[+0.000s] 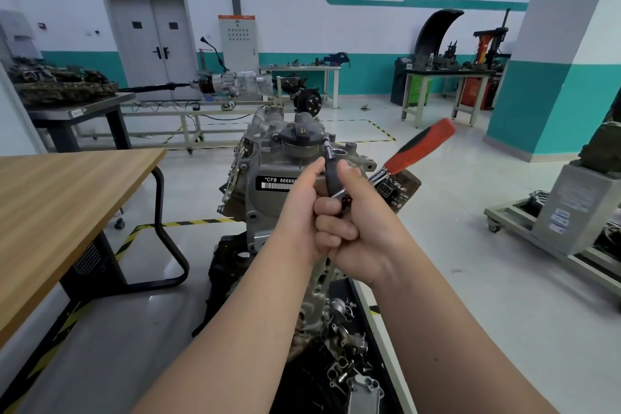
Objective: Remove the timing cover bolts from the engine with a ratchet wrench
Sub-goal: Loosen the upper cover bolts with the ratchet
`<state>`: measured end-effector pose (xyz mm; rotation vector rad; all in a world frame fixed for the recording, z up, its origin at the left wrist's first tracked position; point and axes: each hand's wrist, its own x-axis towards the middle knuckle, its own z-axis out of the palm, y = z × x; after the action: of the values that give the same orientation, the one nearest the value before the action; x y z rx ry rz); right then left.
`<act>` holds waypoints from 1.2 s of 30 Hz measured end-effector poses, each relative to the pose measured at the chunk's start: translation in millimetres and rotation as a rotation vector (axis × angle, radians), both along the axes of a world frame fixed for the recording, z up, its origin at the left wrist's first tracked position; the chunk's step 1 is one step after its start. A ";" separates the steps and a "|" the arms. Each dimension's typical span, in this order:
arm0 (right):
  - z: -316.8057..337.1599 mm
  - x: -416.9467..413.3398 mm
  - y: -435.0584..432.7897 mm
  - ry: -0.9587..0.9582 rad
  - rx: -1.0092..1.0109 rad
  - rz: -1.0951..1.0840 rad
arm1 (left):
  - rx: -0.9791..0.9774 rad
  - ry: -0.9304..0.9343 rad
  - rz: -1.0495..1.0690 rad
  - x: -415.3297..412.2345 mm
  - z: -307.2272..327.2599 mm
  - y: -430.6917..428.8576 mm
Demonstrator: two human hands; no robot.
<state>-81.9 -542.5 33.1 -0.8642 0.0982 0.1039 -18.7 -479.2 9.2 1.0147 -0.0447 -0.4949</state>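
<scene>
Left hand [300, 208] and right hand [364, 232] clasp together, fingers curled tight round the head of a chrome ratchet wrench with a red-and-black handle [405, 157]. Its socket meets the top of the grey cast-metal engine [263, 208], right of a wooden-topped table [67, 185].

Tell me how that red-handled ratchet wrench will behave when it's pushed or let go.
The ratchet wrench has a chrome shank, so it is likely stiff under a push. Its red-and-black handle looks rubbery, probably grippy. The handle juts sideways off the engine, so released it would likely swing down or fall.
</scene>
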 end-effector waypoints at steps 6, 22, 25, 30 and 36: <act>-7.4 -0.6 0.8 -0.023 0.358 0.080 | 0.031 -0.010 0.018 3.0 1.2 1.8; 23.6 -4.3 -22.9 -0.156 -1.703 -0.478 | -0.202 -0.031 -0.110 -6.6 10.1 -16.2; 28.6 -0.7 -15.9 -0.248 -2.004 -0.531 | -0.207 -0.087 -0.132 -6.3 10.7 -18.2; 26.3 5.4 -23.0 -0.200 -1.757 -0.489 | -0.252 -0.068 -0.159 -6.8 13.5 -19.9; 20.2 11.1 -30.1 -0.174 -1.532 -0.427 | -0.240 -0.058 -0.157 -3.9 10.3 -21.5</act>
<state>-70.8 -572.5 53.2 -2.3450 0.1991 -0.5257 -22.6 -500.7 19.5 0.7934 -0.2317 -0.5888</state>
